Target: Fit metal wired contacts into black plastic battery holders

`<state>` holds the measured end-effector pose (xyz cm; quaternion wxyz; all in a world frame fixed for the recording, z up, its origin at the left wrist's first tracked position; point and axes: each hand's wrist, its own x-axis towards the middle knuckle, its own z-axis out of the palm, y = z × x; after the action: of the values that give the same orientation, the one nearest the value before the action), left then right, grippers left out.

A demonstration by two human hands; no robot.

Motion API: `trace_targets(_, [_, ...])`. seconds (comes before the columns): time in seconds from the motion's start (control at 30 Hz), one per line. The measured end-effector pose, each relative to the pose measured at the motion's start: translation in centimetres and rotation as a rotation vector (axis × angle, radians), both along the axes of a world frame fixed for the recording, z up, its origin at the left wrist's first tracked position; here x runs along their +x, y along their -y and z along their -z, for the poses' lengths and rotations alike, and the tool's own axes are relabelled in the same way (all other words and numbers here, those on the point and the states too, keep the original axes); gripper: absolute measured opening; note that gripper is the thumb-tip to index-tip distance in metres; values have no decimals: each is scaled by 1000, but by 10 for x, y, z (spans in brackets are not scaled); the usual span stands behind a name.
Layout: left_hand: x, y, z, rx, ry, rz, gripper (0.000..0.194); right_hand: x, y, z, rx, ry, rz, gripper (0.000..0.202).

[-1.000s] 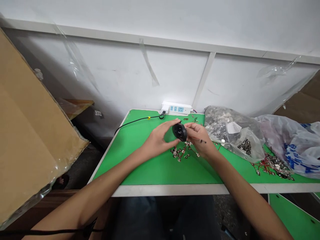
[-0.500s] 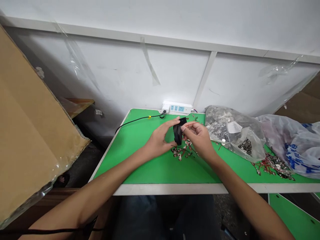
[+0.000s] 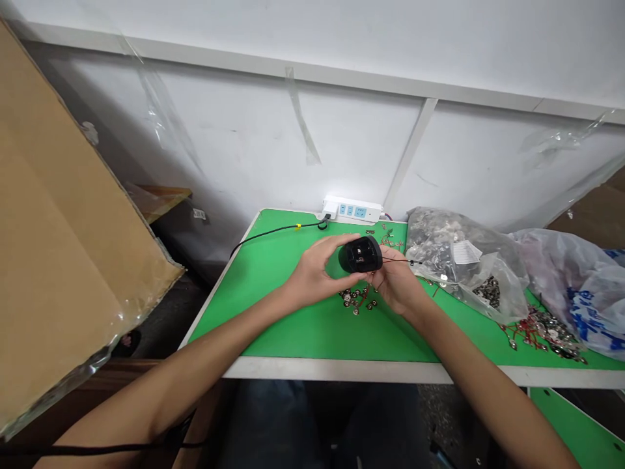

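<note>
My left hand (image 3: 312, 273) is curled round a black plastic housing (image 3: 360, 255) with a rounded end, thumb below and fingers above. Small metal contacts show inside its hollow, which faces me. On the other side my right hand (image 3: 399, 285) grips the housing's right end, its fingertips partly hidden behind it. A thin red and black wire (image 3: 398, 260) with a tiny dark connector sticks out to the right above that hand. Beneath the hands, small metal contact pieces (image 3: 355, 299) with red wires lie loose on the green tabletop (image 3: 303, 332).
A white power strip (image 3: 354, 210) with a plugged-in adapter and black cable (image 3: 273, 230) sits at the back edge. To the right are clear plastic bags (image 3: 442, 238) and a pile of wired metal parts (image 3: 547, 332). A large cardboard box (image 3: 73, 228) stands at left.
The housing has been turned, so its hollow with the contacts now faces me. My right hand has shifted lower and behind its right end, and the wire now points right.
</note>
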<state>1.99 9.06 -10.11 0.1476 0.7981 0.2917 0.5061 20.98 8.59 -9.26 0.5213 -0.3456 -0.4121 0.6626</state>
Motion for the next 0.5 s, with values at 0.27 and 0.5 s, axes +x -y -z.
trace_targets(0.27, [-1, -1, 9, -104, 63, 122, 68, 0, 3, -1, 164, 194, 135, 35])
trace_targets(0.5, [-3, -7, 17, -4, 8, 127, 64, -1, 4, -2, 219, 252, 169, 37])
